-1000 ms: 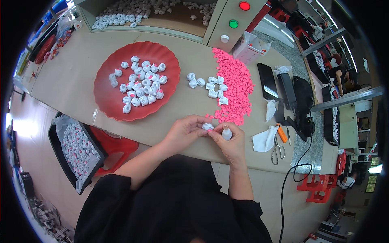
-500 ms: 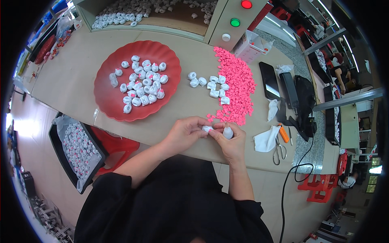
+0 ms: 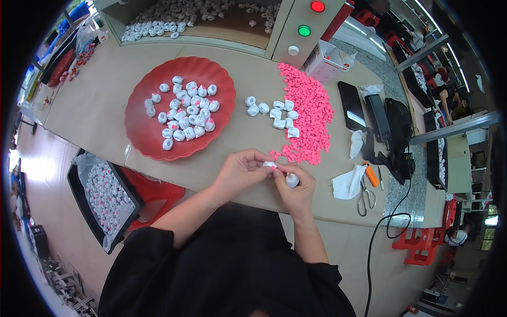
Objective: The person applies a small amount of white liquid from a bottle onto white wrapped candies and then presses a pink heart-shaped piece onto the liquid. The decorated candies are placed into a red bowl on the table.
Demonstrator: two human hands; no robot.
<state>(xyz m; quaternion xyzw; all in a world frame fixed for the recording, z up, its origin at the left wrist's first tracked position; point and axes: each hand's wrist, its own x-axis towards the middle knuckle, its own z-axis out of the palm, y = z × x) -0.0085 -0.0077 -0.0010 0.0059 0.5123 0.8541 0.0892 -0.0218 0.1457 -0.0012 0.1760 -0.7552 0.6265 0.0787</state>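
My left hand [image 3: 243, 173] is closed, pinching a small white rounded piece [image 3: 269, 164] near the table's front edge. Against that piece the fingertips of my right hand [image 3: 300, 193] press, with a bit of pink showing between them. A small white bottle [image 3: 292, 180] is also tucked in my right hand, held by its curled fingers. Just beyond my hands spreads a pile of small pink pieces [image 3: 309, 113]. Several white pieces [image 3: 279, 123] lie by its left side. More of them, some with pink parts, sit in a red scalloped plate [image 3: 142, 129] at the left.
A lined black tray [image 3: 136, 203] of white-and-pink pieces rests on a red stool [image 3: 161, 193] at the lower left. To the right lie a phone [image 3: 350, 105], scissors [image 3: 363, 201], an orange-handled tool [image 3: 371, 175] and white cloth [image 3: 347, 182]. A cabinet [image 3: 195, 39] stands behind.
My right hand has shifted slightly left and turned, and the bottle in it has moved left and down. More pink shows at the white piece. The view has shifted a little.
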